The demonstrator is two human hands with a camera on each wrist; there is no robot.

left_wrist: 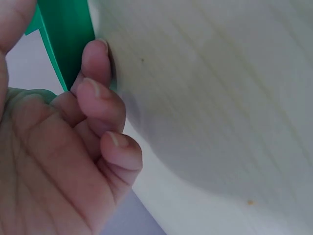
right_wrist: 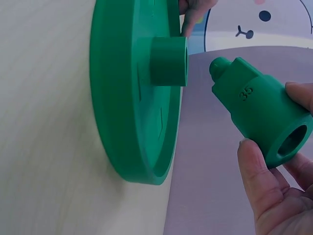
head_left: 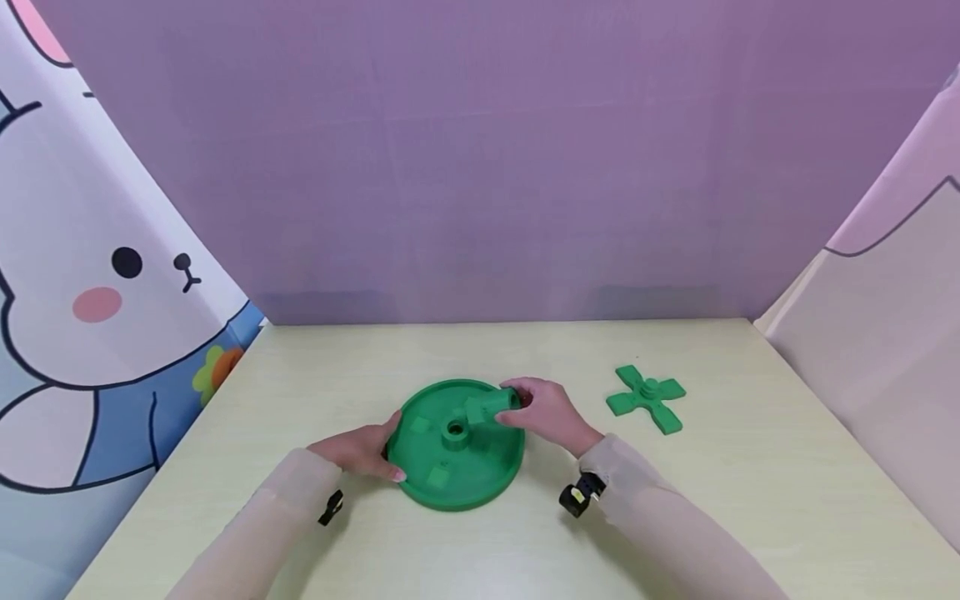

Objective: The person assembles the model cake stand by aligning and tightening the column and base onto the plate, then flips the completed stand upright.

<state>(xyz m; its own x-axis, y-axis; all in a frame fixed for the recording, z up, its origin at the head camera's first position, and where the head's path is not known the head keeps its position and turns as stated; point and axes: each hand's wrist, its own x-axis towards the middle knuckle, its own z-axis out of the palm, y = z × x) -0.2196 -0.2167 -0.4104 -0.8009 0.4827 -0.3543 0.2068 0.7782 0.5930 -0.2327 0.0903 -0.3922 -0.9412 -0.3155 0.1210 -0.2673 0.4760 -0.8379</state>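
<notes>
A round green plastic base (head_left: 480, 475) with a low rim and a hollow round stub (right_wrist: 168, 61) at its centre lies on the table. My left hand (head_left: 358, 450) grips the base's left edge, its thumb over the rim and its fingers (left_wrist: 100, 105) curled at the side. Between the thumb and fingers of my right hand (head_left: 551, 412) is a green stepped plug (right_wrist: 259, 107) marked 35, with a narrow tip and a hollow wide end. It is tilted above the right half of the base, tip toward the stub and apart from it.
Further right on the table (head_left: 750, 500) lies a green cross-shaped piece (head_left: 647, 392) with a small central knob. A purple cloth (head_left: 510, 167) hangs behind the table. Printed cartoon cloths (head_left: 112, 350) stand at both sides.
</notes>
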